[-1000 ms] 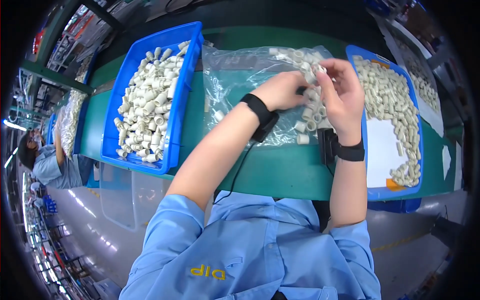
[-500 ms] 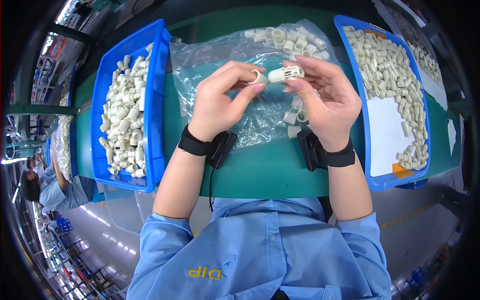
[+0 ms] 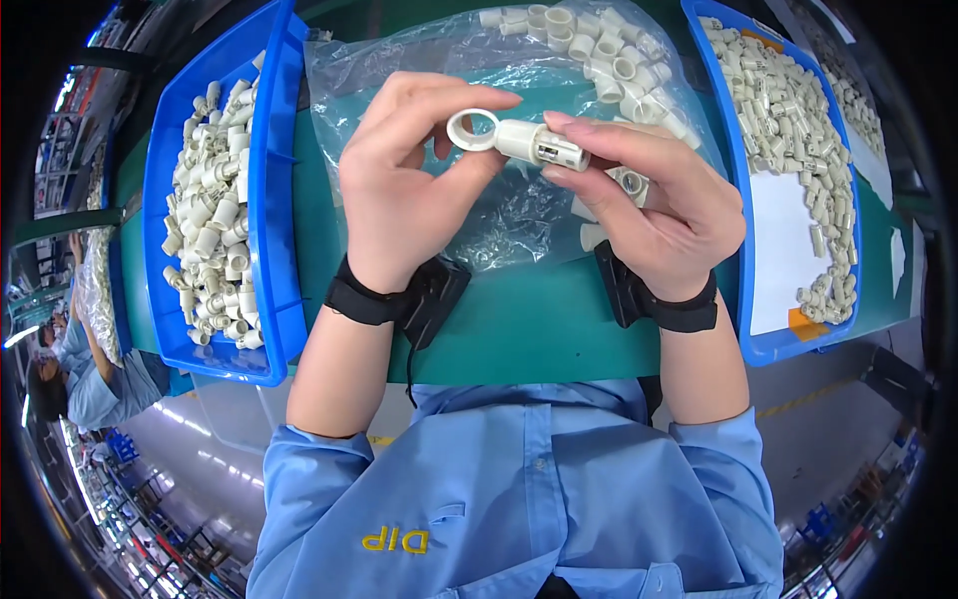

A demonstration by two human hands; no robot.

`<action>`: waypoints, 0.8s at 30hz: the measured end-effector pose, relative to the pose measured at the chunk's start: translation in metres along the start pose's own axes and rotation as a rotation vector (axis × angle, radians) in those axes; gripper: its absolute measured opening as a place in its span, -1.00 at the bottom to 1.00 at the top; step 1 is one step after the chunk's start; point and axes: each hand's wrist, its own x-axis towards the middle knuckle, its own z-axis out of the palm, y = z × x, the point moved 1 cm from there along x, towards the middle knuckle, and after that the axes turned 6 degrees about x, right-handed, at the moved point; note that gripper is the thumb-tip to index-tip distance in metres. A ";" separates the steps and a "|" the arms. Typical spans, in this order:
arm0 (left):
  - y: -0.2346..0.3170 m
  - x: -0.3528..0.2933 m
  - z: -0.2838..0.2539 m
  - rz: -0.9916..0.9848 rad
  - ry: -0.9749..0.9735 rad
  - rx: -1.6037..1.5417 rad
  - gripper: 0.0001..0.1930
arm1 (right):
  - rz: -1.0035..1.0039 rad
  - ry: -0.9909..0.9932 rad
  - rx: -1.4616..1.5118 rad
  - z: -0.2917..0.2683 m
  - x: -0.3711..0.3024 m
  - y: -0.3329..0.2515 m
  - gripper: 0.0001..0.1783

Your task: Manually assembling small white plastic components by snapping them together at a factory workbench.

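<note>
Over the clear plastic bag [image 3: 399,85], my left hand [image 3: 404,165] pinches a short white plastic sleeve [image 3: 461,143] between thumb and fingers, its round opening showing. My right hand [image 3: 664,195] grips a white cylindrical plastic part [image 3: 522,141] with slots and metal pieces at its wider end. The narrower end of that part meets the sleeve's rim, or nearly so; I cannot tell if they touch. Another white part [image 3: 631,183] shows beside the right hand's fingers; whether it is held or lies on the bag is unclear.
A blue bin [image 3: 282,200] full of loose white parts stands on the left. On the right, a blue tray [image 3: 746,290] holds many slotted white parts. Loose white sleeves [image 3: 604,70] lie on the bag, on the green table [image 3: 539,329]. Another person [image 3: 105,384] works far left.
Both hands have come nearer and shifted slightly left. The slotted part now tilts down to the right, and the sleeve's opening faces me more. The whole view has shifted a little.
</note>
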 end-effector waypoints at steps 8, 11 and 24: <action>0.005 -0.009 -0.001 -0.293 -0.234 -0.069 -0.66 | -0.074 -0.035 -0.081 0.004 0.003 -0.008 -0.63; 0.010 -0.008 0.000 -0.237 -0.227 -0.166 -0.69 | -0.054 -0.020 -0.059 0.007 0.000 -0.007 -0.62; 0.006 -0.001 -0.003 -0.006 -0.229 -0.023 -0.66 | -0.027 0.019 0.019 0.003 -0.002 -0.002 -0.63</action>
